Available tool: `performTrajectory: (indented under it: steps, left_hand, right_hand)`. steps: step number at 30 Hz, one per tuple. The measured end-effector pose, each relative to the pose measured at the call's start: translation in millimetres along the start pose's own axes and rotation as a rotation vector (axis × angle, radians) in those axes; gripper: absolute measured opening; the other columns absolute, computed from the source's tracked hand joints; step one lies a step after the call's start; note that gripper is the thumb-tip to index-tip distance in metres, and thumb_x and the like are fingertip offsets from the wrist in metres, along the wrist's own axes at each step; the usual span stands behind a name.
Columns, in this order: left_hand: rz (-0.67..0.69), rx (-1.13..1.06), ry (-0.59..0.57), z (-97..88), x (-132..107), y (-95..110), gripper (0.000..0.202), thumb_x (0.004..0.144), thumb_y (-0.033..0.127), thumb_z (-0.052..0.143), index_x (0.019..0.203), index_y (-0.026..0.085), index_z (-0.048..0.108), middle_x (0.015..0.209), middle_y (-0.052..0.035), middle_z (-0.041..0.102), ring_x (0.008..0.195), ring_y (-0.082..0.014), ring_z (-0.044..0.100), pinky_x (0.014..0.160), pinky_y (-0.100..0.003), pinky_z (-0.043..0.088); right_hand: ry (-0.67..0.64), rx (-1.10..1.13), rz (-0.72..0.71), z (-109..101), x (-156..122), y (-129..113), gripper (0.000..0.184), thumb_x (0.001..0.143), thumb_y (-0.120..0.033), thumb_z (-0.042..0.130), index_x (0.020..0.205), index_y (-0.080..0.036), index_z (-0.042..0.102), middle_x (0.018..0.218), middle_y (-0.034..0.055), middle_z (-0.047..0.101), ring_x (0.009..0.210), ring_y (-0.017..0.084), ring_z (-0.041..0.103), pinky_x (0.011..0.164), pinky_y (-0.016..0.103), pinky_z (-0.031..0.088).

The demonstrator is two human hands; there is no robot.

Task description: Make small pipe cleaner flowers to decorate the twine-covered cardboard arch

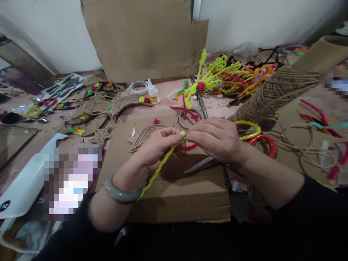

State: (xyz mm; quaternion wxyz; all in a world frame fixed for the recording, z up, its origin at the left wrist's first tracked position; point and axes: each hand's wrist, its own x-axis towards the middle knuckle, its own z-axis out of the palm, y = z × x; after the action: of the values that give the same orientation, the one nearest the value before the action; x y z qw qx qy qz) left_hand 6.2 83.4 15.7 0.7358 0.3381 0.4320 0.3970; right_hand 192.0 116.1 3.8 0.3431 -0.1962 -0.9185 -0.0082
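My left hand (167, 143) pinches a yellow-green pipe cleaner (157, 170) near its upper end, where it is bunched into a small knot. The twisted length trails down past my wrist. My right hand (217, 139) has its fingertips closed on the same knot from the other side. Below my hands a curved piece wound with jute cord (149, 134) lies on a cardboard sheet (163, 199). Scissors with yellow and red handles (268, 143) lie under my right hand, their blade showing on the cardboard.
A jute cord spool (277, 90) leans at the right. Behind it are bundled colored pipe cleaners (225, 79). A glue bottle (153, 93) and a tape roll (138, 87) stand at the back. Finished jute pieces (100, 107) and a phone stand (35, 177) are at the left.
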Motion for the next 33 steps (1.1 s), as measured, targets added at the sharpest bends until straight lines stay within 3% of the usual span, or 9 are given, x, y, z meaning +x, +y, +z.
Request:
performTrajectory:
  steps: [4, 10, 15, 18, 20, 23, 27, 30, 33]
  left_hand:
    - [0.001, 0.005, -0.057, -0.8, 0, -1, 0.022, 0.057, 0.028, 0.075, 0.061, 0.014, 0.058, 0.053, 0.0007, 0.061, 0.048, -0.0088, 0.055, 0.051, -0.021, 0.045]
    - [0.018, 0.047, -0.055, -0.4, -1, -2, 0.022, 0.058, 0.029, 0.075, 0.063, 0.014, 0.059, 0.054, 0.0001, 0.061, 0.05, -0.0098, 0.056, 0.054, -0.023, 0.046]
    - [0.172, 0.176, 0.009, -1.0, 1, -5, 0.018, 0.063, 0.029, 0.072, 0.065, 0.015, 0.061, 0.056, 0.0005, 0.062, 0.051, -0.009, 0.056, 0.056, -0.022, 0.046]
    - [0.31, 0.333, 0.081, -1.1, 2, -8, 0.012, 0.068, 0.026, 0.067, 0.067, 0.016, 0.061, 0.058, 0.0007, 0.062, 0.052, -0.0093, 0.055, 0.054, -0.023, 0.044]
    - [0.409, 0.474, 0.134, -1.2, 2, -9, 0.008, 0.07, 0.024, 0.065, 0.068, 0.017, 0.061, 0.061, 0.0003, 0.063, 0.054, -0.01, 0.055, 0.056, -0.023, 0.044]
    - [0.582, 0.739, 0.188, -1.0, 0, -10, 0.003, 0.072, 0.021, 0.061, 0.072, 0.019, 0.063, 0.067, -0.0006, 0.065, 0.061, -0.0115, 0.057, 0.061, -0.024, 0.044]
    - [0.8, 1.043, 0.239, 0.0, -3, -11, 0.007, 0.073, 0.017, 0.058, 0.072, 0.021, 0.064, 0.073, -0.0018, 0.068, 0.071, -0.0148, 0.058, 0.073, -0.028, 0.042]
    - [0.809, 1.006, 0.271, -0.6, -3, -13, 0.006, 0.074, 0.019, 0.059, 0.074, 0.022, 0.064, 0.076, -0.0019, 0.068, 0.075, -0.0154, 0.058, 0.079, -0.03, 0.041]
    - [0.643, 0.667, 0.298, -2.5, 2, -13, 0.004, 0.074, 0.024, 0.06, 0.075, 0.02, 0.062, 0.071, -0.0013, 0.066, 0.068, -0.0133, 0.057, 0.071, -0.027, 0.044]
  right_hand:
    - [-0.056, 0.051, 0.017, -5, 2, -1, 0.021, 0.088, -0.023, 0.045, 0.096, -0.029, 0.064, 0.099, 0.001, 0.067, 0.095, 0.017, 0.06, 0.083, 0.033, 0.046]
    - [-0.022, 0.047, 0.006, -5, 1, -1, 0.02, 0.087, -0.02, 0.045, 0.093, -0.027, 0.064, 0.093, 0.0022, 0.068, 0.087, 0.016, 0.061, 0.077, 0.031, 0.047]
    - [-0.007, 0.107, 0.173, 2, 4, -6, 0.015, 0.085, -0.022, 0.049, 0.082, -0.021, 0.063, 0.08, 0.0042, 0.067, 0.077, 0.015, 0.06, 0.073, 0.029, 0.046]
    - [-0.055, 0.171, 0.375, 3, 8, -12, 0.014, 0.082, -0.021, 0.049, 0.077, -0.019, 0.062, 0.072, 0.0029, 0.065, 0.07, 0.014, 0.058, 0.067, 0.027, 0.043]
    - [-0.111, 0.315, 0.563, 3, 11, -15, 0.01, 0.079, -0.021, 0.051, 0.074, -0.018, 0.06, 0.065, 0.0004, 0.061, 0.063, 0.012, 0.055, 0.059, 0.025, 0.04]
    - [-0.185, 0.73, 0.836, 3, 15, -18, 0.01, 0.075, -0.023, 0.051, 0.069, -0.017, 0.054, 0.054, -0.0032, 0.053, 0.05, 0.009, 0.047, 0.049, 0.021, 0.035]
    - [-0.202, 1.219, 1.056, 5, 15, -18, 0.009, 0.072, -0.024, 0.051, 0.066, -0.017, 0.05, 0.046, -0.0057, 0.046, 0.041, 0.007, 0.043, 0.043, 0.02, 0.034]
    - [-0.178, 1.36, 1.09, 7, 16, -18, 0.011, 0.073, -0.026, 0.054, 0.067, -0.017, 0.052, 0.048, -0.0048, 0.049, 0.041, 0.007, 0.046, 0.044, 0.02, 0.037]
    - [-0.108, 1.3, 1.043, 7, 18, -19, 0.015, 0.076, -0.03, 0.055, 0.069, -0.017, 0.052, 0.053, -0.0035, 0.053, 0.047, 0.008, 0.049, 0.048, 0.02, 0.04]
